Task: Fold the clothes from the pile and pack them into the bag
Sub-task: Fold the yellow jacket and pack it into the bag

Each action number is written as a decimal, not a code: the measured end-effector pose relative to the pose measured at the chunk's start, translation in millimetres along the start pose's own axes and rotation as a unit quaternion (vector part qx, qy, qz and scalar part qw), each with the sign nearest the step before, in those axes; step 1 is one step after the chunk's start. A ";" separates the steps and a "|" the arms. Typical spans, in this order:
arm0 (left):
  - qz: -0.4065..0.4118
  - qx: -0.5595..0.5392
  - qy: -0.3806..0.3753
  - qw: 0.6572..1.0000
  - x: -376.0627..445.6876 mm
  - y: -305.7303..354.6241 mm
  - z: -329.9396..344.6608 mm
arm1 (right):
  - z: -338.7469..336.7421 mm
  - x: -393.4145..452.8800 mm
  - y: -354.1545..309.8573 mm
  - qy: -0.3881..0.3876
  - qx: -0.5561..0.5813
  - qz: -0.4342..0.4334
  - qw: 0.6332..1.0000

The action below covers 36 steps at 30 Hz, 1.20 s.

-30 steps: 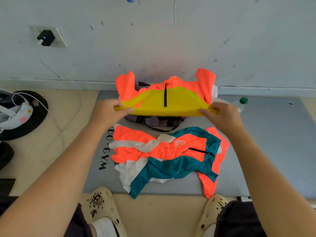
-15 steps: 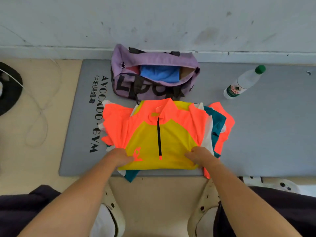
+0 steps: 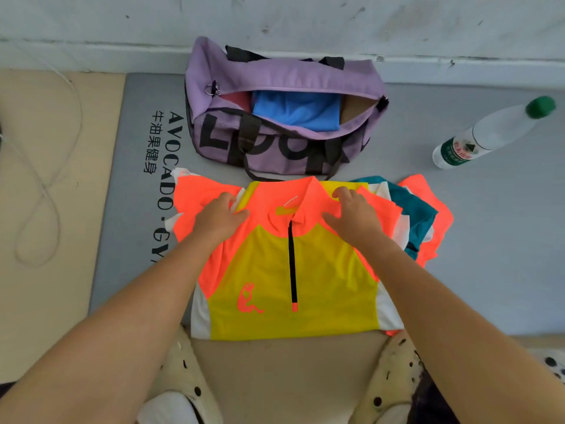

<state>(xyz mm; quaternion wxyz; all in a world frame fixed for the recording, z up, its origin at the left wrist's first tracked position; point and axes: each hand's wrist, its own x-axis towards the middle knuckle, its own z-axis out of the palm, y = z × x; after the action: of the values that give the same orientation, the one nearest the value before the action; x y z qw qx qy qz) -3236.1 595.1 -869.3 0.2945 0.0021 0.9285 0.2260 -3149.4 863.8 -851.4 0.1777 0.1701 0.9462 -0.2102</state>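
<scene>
Home workout corner, grey gym mat on beige floor, scuffed white wall along frame top

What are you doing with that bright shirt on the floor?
A person is getting clothes ready to pack. The yellow and orange shirt lies flat on the grey mat, on top of other clothes. The left hand and right hand are at its shoulders. The purple bag sits open behind it with something blue already inside.

grey gym mat on floor, purple bag at 12 o'clock, clothes pile centre, bottle at 2 o'clock
</scene>
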 end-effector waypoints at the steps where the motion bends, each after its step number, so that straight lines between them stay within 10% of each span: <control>1: -0.020 -0.047 -0.004 0.999 4.3 -2.0 2.0 | 4.1 4.4 -0.4 -0.013 -0.003 0.010 1.000; 10: -0.095 -0.258 0.001 0.962 24.3 -7.5 -1.2 | 33.9 15.8 18.0 -0.058 -0.026 0.090 0.994; 13: -0.114 -0.363 0.101 0.919 17.6 -17.6 -13.8 | 35.9 17.9 17.9 -0.058 -0.026 0.089 0.994; 19: -0.127 -0.208 0.315 0.917 8.4 -46.9 -22.3 | 37.9 19.3 15.1 -0.042 -0.035 0.085 0.995; 24: 0.125 -0.070 0.109 0.984 6.8 -16.4 -4.8 | 32.3 20.4 14.7 -0.078 -0.041 0.076 0.993; 31: 0.070 0.164 -0.045 0.983 13.7 -12.9 -1.2 | 4.2 13.3 29.8 -0.042 -0.224 0.023 0.974; 36: 0.098 0.086 0.019 0.991 14.6 -11.3 -6.2 | -15.2 10.1 60.4 -0.094 -0.266 0.045 0.958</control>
<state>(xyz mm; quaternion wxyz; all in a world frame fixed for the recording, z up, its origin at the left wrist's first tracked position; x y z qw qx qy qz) -3250.1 584.3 -877.5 0.2519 0.1144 0.9453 0.1727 -3138.4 924.8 -863.0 0.3140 0.1384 0.9383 0.0420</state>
